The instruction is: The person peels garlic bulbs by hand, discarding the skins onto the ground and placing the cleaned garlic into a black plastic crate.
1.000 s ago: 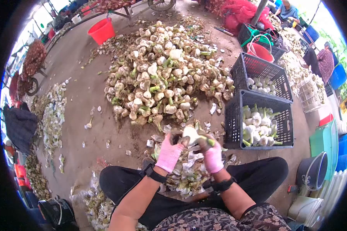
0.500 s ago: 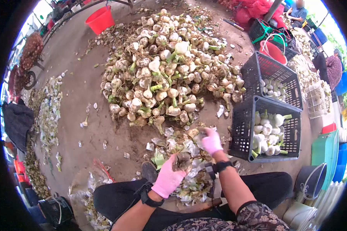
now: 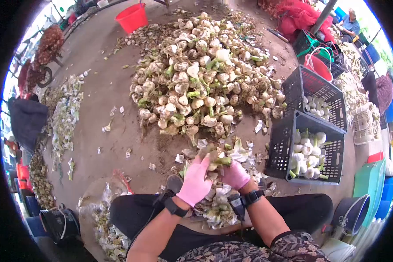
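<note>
My left hand [image 3: 195, 180], in a pink glove, curls around a dirt-stained garlic bulb [image 3: 210, 153] whose thick green stem [image 3: 223, 161] points right. Right beside that stem, my pink-gloved right hand [image 3: 236, 176] is closed; what its fingers grip is hidden. Loose garlic skins and leaves [image 3: 218, 213] lie beneath both hands, between my legs. Just ahead rises a large heap of untrimmed garlic [image 3: 205, 83], brown-skinned with short green stalks.
To the right, a black crate [image 3: 279, 150] holds cleaned white garlic; another black crate [image 3: 296, 89] with garlic stands behind it. A red bucket [image 3: 132, 18] sits beyond the heap. Skins [image 3: 65, 126] litter the left floor. Another person [image 3: 350, 27] sits at the far right.
My right hand has come in from the right to beside the bulb's stem. My left hand has moved slightly up, still holding garlic. The whole view has shifted a little.
</note>
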Demonstrator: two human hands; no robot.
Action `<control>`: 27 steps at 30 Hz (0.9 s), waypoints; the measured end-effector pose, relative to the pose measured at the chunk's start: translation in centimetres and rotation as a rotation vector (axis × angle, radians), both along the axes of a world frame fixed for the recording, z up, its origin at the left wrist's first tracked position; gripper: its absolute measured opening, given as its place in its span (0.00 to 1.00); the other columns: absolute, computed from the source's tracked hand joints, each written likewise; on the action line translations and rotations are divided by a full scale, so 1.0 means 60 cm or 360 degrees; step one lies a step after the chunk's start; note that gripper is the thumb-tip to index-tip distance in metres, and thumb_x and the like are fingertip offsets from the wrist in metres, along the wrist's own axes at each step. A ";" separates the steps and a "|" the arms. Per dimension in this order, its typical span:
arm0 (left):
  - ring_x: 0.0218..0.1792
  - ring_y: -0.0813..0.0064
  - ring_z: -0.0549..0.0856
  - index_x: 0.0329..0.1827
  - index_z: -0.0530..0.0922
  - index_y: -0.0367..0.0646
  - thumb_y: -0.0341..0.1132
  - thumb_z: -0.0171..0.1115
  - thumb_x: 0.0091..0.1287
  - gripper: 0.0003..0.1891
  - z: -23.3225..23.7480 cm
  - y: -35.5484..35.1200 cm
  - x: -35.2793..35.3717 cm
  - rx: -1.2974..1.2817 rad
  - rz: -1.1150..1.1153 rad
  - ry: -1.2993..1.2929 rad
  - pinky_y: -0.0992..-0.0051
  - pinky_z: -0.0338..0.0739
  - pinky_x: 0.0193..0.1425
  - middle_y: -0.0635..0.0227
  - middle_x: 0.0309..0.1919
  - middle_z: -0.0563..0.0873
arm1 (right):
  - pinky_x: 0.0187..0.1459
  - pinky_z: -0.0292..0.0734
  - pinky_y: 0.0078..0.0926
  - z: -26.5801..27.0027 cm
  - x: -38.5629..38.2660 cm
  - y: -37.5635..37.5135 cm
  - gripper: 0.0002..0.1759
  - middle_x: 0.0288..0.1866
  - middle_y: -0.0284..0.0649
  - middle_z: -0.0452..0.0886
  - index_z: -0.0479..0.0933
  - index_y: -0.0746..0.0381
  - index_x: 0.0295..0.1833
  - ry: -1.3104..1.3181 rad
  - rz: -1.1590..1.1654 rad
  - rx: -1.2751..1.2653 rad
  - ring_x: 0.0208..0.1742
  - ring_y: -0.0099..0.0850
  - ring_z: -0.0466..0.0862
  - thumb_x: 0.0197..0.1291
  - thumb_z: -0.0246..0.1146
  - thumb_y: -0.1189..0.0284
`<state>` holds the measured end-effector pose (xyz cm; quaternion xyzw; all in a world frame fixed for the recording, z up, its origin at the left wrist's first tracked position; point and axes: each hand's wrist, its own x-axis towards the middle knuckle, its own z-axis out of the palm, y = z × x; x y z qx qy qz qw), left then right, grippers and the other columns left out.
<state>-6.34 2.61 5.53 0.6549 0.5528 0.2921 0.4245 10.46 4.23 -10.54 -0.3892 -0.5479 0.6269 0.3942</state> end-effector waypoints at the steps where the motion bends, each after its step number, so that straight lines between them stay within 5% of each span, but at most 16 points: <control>1: 0.66 0.54 0.68 0.61 0.69 0.34 0.20 0.58 0.50 0.29 -0.013 -0.006 -0.002 0.0112 0.0038 -0.0040 0.69 0.64 0.68 0.46 0.63 0.69 | 0.37 0.76 0.28 0.040 -0.003 0.000 0.19 0.33 0.36 0.80 0.75 0.60 0.56 -0.0449 -0.0041 0.0554 0.32 0.27 0.78 0.57 0.59 0.81; 2: 0.65 0.55 0.69 0.61 0.70 0.36 0.21 0.59 0.51 0.29 -0.027 -0.008 -0.004 0.0225 0.0073 -0.0083 0.70 0.64 0.67 0.48 0.62 0.70 | 0.38 0.75 0.25 0.095 -0.006 0.001 0.19 0.35 0.35 0.80 0.74 0.61 0.56 -0.0901 -0.0090 0.1108 0.33 0.24 0.77 0.58 0.60 0.79; 3: 0.60 0.59 0.74 0.59 0.71 0.36 0.22 0.61 0.50 0.28 -0.042 0.002 -0.008 0.0355 0.0113 -0.0110 0.70 0.68 0.63 0.53 0.57 0.75 | 0.38 0.75 0.25 0.148 -0.012 -0.003 0.19 0.35 0.35 0.80 0.74 0.61 0.56 -0.0908 -0.0099 0.1130 0.33 0.24 0.77 0.58 0.60 0.79; 5: 0.56 0.60 0.77 0.58 0.72 0.37 0.22 0.61 0.50 0.27 -0.011 0.001 -0.009 0.0351 0.0179 -0.0115 0.71 0.70 0.61 0.55 0.53 0.76 | 0.40 0.74 0.21 0.234 -0.025 -0.016 0.18 0.40 0.33 0.79 0.73 0.64 0.56 0.0269 -0.0535 -0.0570 0.38 0.21 0.77 0.60 0.62 0.74; 9: 0.48 0.59 0.81 0.51 0.75 0.37 0.23 0.65 0.46 0.25 0.046 -0.014 -0.003 0.0325 0.0250 -0.0134 0.70 0.75 0.54 0.56 0.45 0.80 | 0.46 0.75 0.21 0.276 -0.033 -0.035 0.17 0.45 0.35 0.80 0.74 0.66 0.52 0.0107 -0.0531 -0.0094 0.44 0.20 0.78 0.61 0.64 0.69; 18: 0.52 0.49 0.77 0.54 0.71 0.36 0.24 0.65 0.42 0.31 0.051 -0.034 -0.017 0.0721 0.0143 0.0121 0.62 0.73 0.55 0.50 0.50 0.76 | 0.45 0.76 0.22 0.319 -0.052 -0.023 0.12 0.41 0.36 0.82 0.77 0.66 0.46 -0.0024 -0.0489 -0.0176 0.41 0.21 0.79 0.61 0.64 0.71; 24: 0.52 0.48 0.77 0.57 0.70 0.34 0.25 0.66 0.42 0.33 0.057 -0.025 -0.024 0.0366 0.0175 -0.0074 0.62 0.73 0.56 0.48 0.50 0.76 | 0.44 0.75 0.22 0.320 -0.036 -0.020 0.10 0.41 0.36 0.82 0.77 0.67 0.47 -0.0116 -0.0300 -0.0082 0.41 0.21 0.78 0.59 0.61 0.78; 27: 0.53 0.57 0.79 0.60 0.68 0.32 0.24 0.66 0.45 0.34 0.057 -0.020 -0.023 0.0201 0.0031 -0.0109 0.67 0.74 0.58 0.52 0.51 0.78 | 0.38 0.73 0.20 0.313 -0.018 -0.026 0.09 0.36 0.33 0.82 0.78 0.67 0.45 -0.0322 -0.0329 0.0153 0.36 0.18 0.77 0.59 0.62 0.77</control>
